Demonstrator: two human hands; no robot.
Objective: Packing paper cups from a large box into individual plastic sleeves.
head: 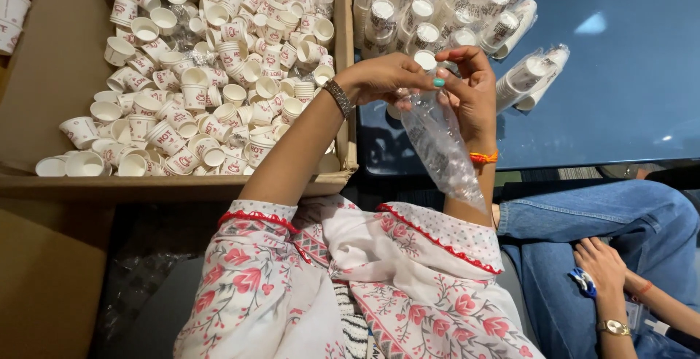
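Both my hands hold a clear plastic bag (443,147) that hangs down toward my lap. My left hand (383,76), with a metal watch on the wrist, pinches the bag's top edge. My right hand (474,89), with an orange thread bracelet, grips the same top from the other side. Just beyond my fingers lie bagged stacks of paper cups (430,9) on the blue table (627,74). A large cardboard box (44,96) to the left is full of loose small white paper cups (211,74) with red print.
Two more bagged cup stacks (531,74) lie to the right on the table. Another person in blue jeans (583,220) sits at the right, a hand (601,264) resting on the lap with a watch. Crumpled clear plastic (138,271) lies at lower left.
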